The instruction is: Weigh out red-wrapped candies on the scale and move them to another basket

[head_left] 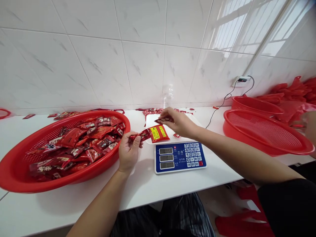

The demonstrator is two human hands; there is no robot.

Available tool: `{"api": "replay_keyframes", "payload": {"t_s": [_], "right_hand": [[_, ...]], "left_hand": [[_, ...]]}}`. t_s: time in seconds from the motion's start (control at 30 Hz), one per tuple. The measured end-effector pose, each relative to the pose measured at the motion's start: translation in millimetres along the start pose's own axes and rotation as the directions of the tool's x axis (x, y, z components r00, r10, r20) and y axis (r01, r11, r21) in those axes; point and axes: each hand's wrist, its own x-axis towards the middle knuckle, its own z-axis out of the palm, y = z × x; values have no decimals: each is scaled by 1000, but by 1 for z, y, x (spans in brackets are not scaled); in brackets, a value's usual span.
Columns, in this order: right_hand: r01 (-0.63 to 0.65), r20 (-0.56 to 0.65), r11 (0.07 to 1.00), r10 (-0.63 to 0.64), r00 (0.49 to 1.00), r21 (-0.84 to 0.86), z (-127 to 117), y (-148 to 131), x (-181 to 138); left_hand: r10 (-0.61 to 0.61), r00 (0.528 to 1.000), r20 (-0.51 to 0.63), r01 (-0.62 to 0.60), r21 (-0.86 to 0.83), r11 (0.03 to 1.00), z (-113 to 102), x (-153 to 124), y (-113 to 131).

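The right hand [175, 121] covers much of a dark packet [158, 121] over the white pan [150, 120] of a scale [181, 153]; its fingertips are bunched together on that packet, and whether it is lifted off the pan is hard to tell. The left hand [129, 153] has thumb and fingers clamped on a wrapped packet [144, 134] at the pan's left edge, hiding part of its near end; the far end meets a labelled packet [159, 133], though touching or merely overlapping in view cannot be told. The digits on the scale's display [166, 158] are faint. At the right edge, another person's arm [310, 128] is cut off beside a red basket [243, 138], and the pile of red bags [298, 89] runs out of view. The wrapped packet is narrow, shiny and dark red, its print too small to read. The labelled packet lies on the pan, plump and bright red with yellow panels of tiny print, and a little packet [176, 135] lies to its right, beneath the forearm. To the left, a large basket [127, 123] holds a glossy heap of red packets [98, 135], many with white lettering, the lower ones buried.
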Motion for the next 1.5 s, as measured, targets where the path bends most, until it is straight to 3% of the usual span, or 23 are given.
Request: {"api": "replay_keyframes", "payload": {"t_s": [0.13,0.23,0.37,0.43,0.5,0.73,0.9,1.07,1.3,1.5], "right_hand": [[-208,-95,977,204,974,-36,-12,37,-1],[-274,-113,961,278,954,42,-14,57,-3],[-244,45,961,240,970,128,-18,64,-2],[-219,91,973,212,973,75,-21,64,0],[-246,64,969,247,967,-15,-23,66,1],[-452,134,869,481,867,-201,-20,79,-3],[-452,201,871,486,851,-193,-13,73,-4],[-374,197,897,421,885,-236,-17,62,-3],[-429,140,790,532,835,-439,-31,62,-15],[-448,179,826,525,832,-343,-32,52,-25]], "left_hand": [[-10,1000,-1,10,8,1000,-1,1,-1],[-24,1000,5,24,11,1000,-2,1,-2],[-45,999,-2,45,0,999,-3,2,-5],[-52,999,-10,52,5,999,-4,2,-5],[-56,998,-13,56,16,998,-4,2,-4],[-66,998,9,65,48,997,-3,2,-2],[-80,996,37,77,72,994,-2,3,-3],[-79,997,28,76,91,993,-3,4,-3],[-77,997,32,74,89,993,-2,3,-2],[-81,996,30,79,72,994,-1,3,-3]]}}
